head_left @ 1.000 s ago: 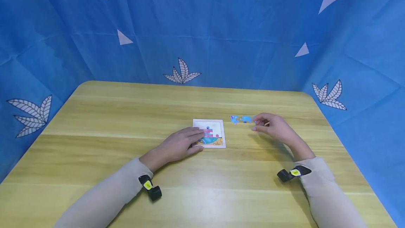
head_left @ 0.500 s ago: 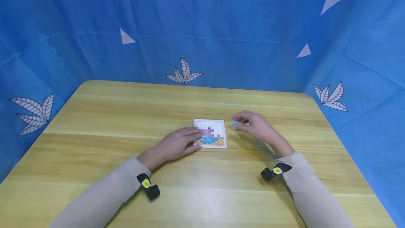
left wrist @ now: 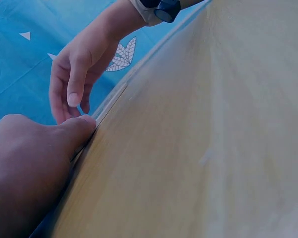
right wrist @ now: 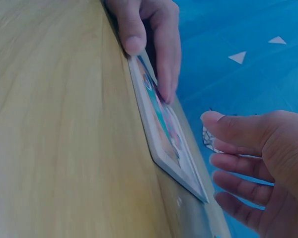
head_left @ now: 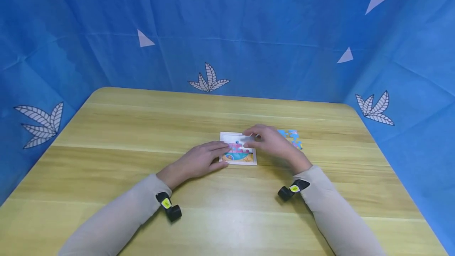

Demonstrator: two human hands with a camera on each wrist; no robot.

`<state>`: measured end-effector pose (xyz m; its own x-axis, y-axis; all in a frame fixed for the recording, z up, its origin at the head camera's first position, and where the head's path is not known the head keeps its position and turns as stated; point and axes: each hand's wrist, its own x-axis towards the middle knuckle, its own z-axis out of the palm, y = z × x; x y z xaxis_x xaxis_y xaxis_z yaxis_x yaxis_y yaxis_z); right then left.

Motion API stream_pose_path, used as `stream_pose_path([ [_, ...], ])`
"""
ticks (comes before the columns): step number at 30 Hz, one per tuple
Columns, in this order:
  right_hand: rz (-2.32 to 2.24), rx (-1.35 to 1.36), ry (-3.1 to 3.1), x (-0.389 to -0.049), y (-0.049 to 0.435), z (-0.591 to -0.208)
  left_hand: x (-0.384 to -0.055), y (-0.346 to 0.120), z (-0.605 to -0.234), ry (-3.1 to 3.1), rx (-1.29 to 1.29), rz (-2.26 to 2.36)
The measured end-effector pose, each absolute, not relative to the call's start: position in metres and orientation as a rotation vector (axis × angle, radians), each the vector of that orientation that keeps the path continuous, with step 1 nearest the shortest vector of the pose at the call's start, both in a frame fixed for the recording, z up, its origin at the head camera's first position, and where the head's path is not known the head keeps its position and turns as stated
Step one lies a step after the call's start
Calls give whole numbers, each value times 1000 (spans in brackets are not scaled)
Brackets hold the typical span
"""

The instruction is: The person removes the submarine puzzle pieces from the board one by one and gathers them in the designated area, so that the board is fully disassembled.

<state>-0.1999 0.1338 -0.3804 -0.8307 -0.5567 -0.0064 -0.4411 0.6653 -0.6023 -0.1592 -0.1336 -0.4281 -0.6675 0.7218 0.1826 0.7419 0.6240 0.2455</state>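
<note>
A part-filled puzzle tray point(head_left: 232, 134) lies flat on the table point(head_left: 163, 121), with seated pieces point(head_left: 239, 156) in its lower part and bare white above. The left hand point(head_left: 199, 163), fingers extended, rests over the tray's left side. The right hand point(head_left: 273, 143) is poised over the upper right corner, thumb and fingertips a narrow gap apart; whether a piece is between them cannot be told. Loose pieces point(head_left: 293, 134) lie right of the tray, partly hidden by this hand. Judged by their thin look, the pieces should be light and stiff, probably of card, with tabs that could bend or fray if forced; they are best pinched by opposite edges, clear of the tabs. The tray, likely light too, may slide on the smooth table, and is best steadied by its rim.
</note>
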Motion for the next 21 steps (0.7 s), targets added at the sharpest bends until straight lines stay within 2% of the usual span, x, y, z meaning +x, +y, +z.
stream_pose_path([
  [21,-707,-948,2759,-201,112,-399,-161,-134,-429,-2744,-1279,-433],
])
